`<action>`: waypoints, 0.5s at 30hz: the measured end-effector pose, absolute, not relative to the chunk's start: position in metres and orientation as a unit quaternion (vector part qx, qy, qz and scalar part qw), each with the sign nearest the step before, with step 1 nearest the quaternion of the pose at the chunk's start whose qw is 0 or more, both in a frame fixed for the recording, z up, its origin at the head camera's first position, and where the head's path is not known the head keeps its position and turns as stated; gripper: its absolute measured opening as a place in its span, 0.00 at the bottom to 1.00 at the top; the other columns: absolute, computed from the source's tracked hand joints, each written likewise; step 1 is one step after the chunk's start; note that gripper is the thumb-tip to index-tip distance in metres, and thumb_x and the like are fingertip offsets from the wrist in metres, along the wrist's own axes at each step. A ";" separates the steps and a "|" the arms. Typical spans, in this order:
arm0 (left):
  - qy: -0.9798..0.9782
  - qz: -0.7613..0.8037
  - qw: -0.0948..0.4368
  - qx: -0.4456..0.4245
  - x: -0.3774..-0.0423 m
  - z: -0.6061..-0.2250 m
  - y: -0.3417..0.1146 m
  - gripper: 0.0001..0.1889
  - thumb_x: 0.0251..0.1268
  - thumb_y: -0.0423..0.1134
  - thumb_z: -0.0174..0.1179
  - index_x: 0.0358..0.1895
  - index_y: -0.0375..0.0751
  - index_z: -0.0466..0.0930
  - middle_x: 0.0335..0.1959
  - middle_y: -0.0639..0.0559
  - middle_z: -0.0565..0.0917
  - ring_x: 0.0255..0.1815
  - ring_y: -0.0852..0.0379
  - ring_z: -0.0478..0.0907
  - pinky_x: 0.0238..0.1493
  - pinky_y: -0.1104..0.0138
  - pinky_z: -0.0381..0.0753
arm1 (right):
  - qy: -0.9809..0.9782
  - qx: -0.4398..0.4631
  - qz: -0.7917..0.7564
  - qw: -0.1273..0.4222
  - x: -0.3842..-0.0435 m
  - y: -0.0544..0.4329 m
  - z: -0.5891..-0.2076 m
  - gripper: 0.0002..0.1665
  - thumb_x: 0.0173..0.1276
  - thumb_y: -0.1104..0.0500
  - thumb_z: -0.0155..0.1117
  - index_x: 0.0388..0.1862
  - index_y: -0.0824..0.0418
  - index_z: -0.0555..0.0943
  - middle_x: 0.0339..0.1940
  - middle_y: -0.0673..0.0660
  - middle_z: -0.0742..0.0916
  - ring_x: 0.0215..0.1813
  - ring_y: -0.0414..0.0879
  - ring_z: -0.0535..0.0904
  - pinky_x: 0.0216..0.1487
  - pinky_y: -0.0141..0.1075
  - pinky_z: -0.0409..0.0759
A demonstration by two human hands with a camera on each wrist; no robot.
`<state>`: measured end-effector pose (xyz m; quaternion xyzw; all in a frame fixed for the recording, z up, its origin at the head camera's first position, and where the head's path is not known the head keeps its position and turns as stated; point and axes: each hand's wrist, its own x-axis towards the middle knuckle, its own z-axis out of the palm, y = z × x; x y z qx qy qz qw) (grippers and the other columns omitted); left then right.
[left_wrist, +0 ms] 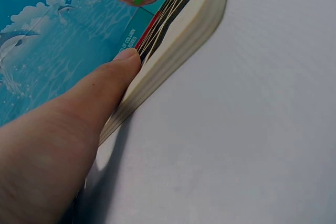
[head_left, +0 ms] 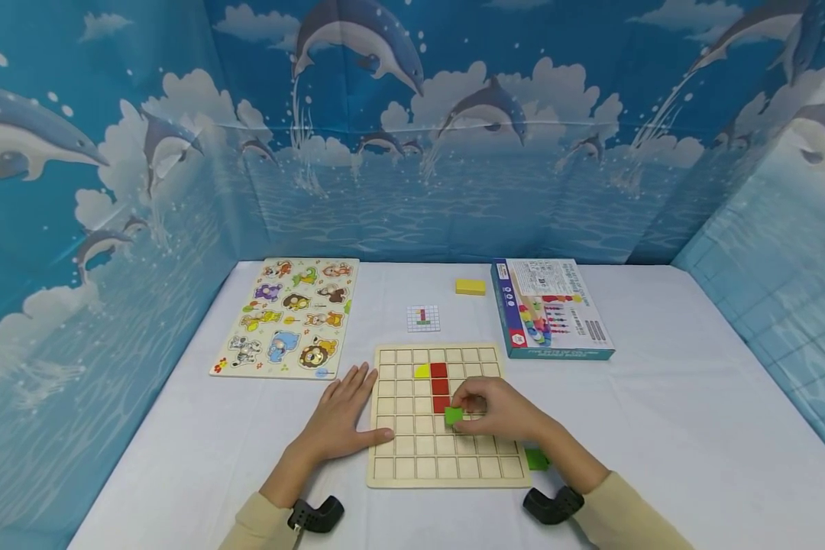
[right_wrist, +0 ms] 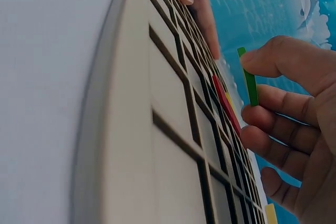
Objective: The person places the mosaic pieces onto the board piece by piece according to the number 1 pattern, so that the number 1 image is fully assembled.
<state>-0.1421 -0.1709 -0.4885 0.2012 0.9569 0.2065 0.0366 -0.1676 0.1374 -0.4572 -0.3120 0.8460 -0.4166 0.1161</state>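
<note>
A wooden grid board [head_left: 412, 467] lies on the white table. My right hand [head_left: 505, 412] pinches a green square tile [head_left: 453, 415] between thumb and fingers, just over the grid. In the right wrist view, the tile [right_wrist: 248, 77] is held on edge, clear of the board. Three red tiles [head_left: 440, 386] stand in a column in the grid, with a yellow tile [head_left: 422, 371] left of the top one. Fingers spread, my left hand [head_left: 337, 420] rests at the board's left edge, its thumb [left_wrist: 113, 77] on the rim.
Green tiles [head_left: 537, 459] lie by the board's lower right corner. Beyond the board are a small pattern card [head_left: 423, 318] and a yellow block [head_left: 470, 286]. An animal puzzle board [head_left: 289, 321] lies at the back left, a toy box [head_left: 553, 309] at the back right.
</note>
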 end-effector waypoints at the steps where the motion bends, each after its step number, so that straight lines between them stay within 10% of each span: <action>1: 0.957 0.206 0.037 0.201 -0.142 -0.489 -0.171 0.56 0.55 0.73 0.55 0.79 0.41 0.47 0.79 0.45 0.48 0.79 0.48 0.40 0.74 0.47 0.41 | 0.846 -0.313 -0.416 0.116 -0.168 0.135 -0.458 0.12 0.56 0.54 0.77 0.36 0.51 0.82 0.31 0.45 0.81 0.37 0.45 0.75 0.39 0.32 0.77; 15: 0.958 0.204 0.042 0.198 -0.142 -0.487 -0.170 0.56 0.56 0.74 0.54 0.79 0.41 0.47 0.79 0.45 0.47 0.79 0.49 0.40 0.74 0.49 0.40 | 0.844 -0.334 -0.407 0.097 -0.166 0.113 -0.460 0.11 0.55 0.56 0.77 0.35 0.51 0.82 0.31 0.43 0.81 0.35 0.42 0.76 0.38 0.32 0.78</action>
